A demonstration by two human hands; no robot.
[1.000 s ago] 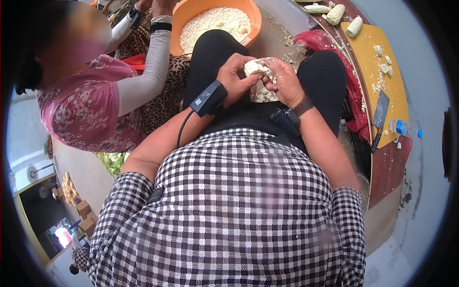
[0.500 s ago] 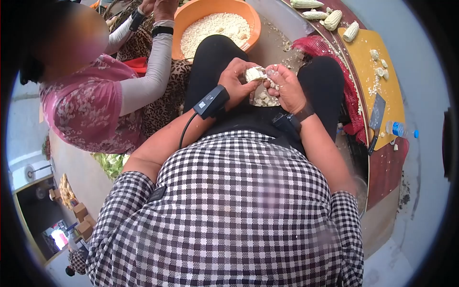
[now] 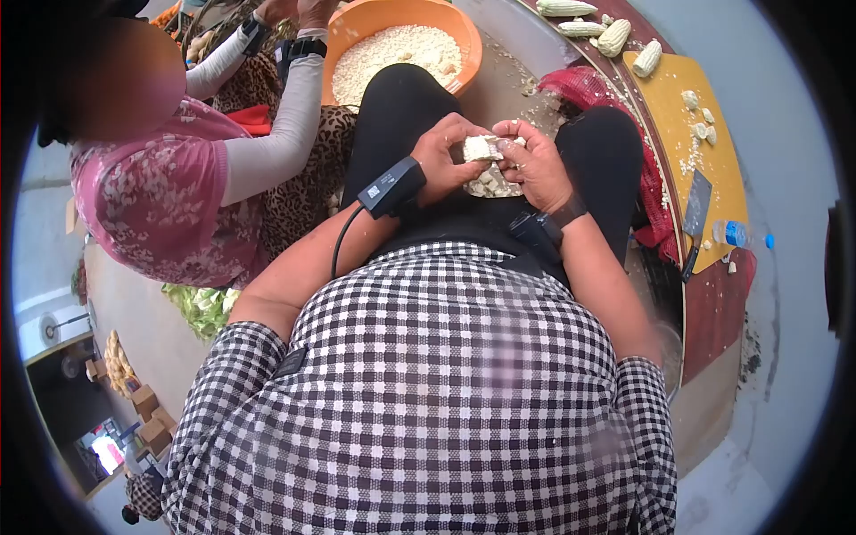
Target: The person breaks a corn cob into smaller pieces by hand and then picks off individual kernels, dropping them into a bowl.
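Note:
A short piece of white corn cob [image 3: 481, 149] is held over my lap, its pale kernels facing up. My left hand [image 3: 440, 159] is closed around its left side, thumb below and fingers above. At the piece's right end, my right hand [image 3: 535, 168] is closed, with thumb and fingers pressed against the kernels. Whether loose kernels lie inside the right palm is hidden. Just beneath both hands, more cut corn pieces [image 3: 492, 185] lie between my legs; what they rest in is mostly covered.
An orange basin [image 3: 470, 55] of loose kernels [image 3: 397, 62] stands ahead. To the right, a yellow cutting board [image 3: 713, 169] bears a cleaver [image 3: 696, 214] and cob bits; whole cobs [image 3: 614, 37] and a plastic bottle [image 3: 735, 234] are nearby. A co-worker [image 3: 165, 187] sits close on the left.
The corn piece has turned in my hands and shifted slightly right, its kernelled face now more upward. My right fingers have moved over its end. The view has shifted slightly.

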